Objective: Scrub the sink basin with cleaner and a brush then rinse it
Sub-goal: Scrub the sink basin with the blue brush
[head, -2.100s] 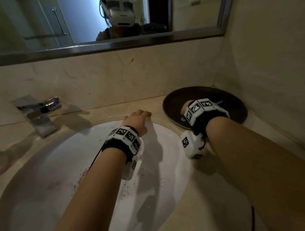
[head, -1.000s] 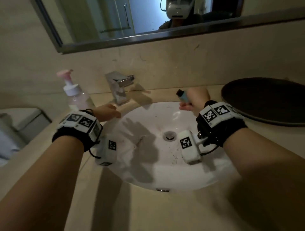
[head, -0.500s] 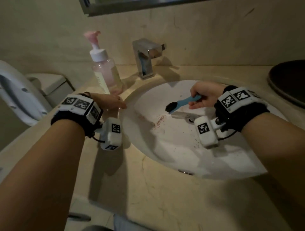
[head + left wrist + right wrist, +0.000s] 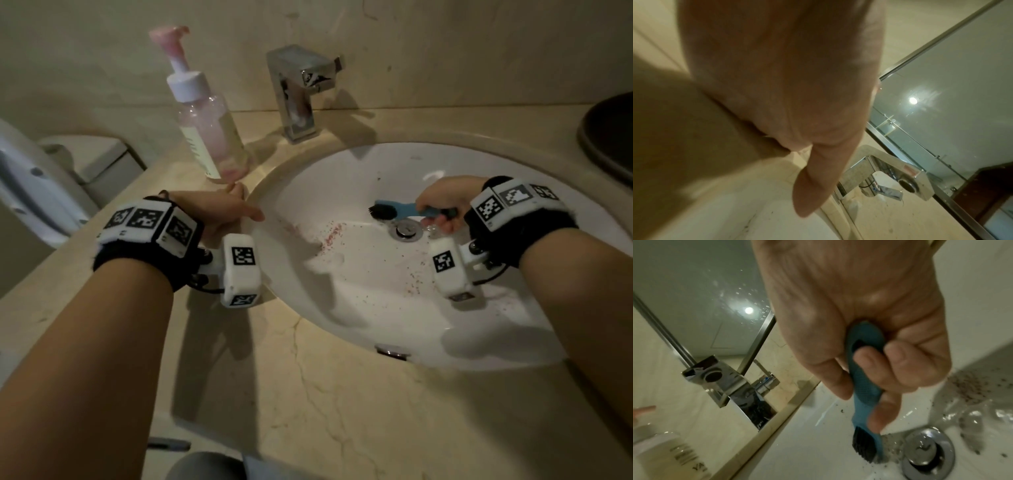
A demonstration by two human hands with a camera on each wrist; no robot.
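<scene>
My right hand [image 4: 442, 204] [image 4: 869, 353] grips the handle of a small blue brush [image 4: 399, 209] [image 4: 865, 386] with black bristles, held low in the white sink basin [image 4: 359, 291] just left of the metal drain [image 4: 406, 230] [image 4: 927, 452]. Reddish-brown specks lie on the basin floor [image 4: 330, 234]. My left hand [image 4: 222, 212] [image 4: 797, 97] rests flat on the counter at the basin's left rim, fingers straight, touching the foot of a pump bottle of pink cleaner [image 4: 205, 120].
A chrome tap [image 4: 298, 89] [image 4: 721, 378] stands behind the basin. A dark round tray [image 4: 609, 137] sits at the right edge of the beige stone counter [image 4: 308, 394]. A toilet [image 4: 41, 178] is at the left. A mirror [image 4: 951, 81] hangs above.
The view has tilted down onto the basin. My right hand has brought the brush from the dark tray into the basin and lowered it beside the drain. My left hand moved to the left rim.
</scene>
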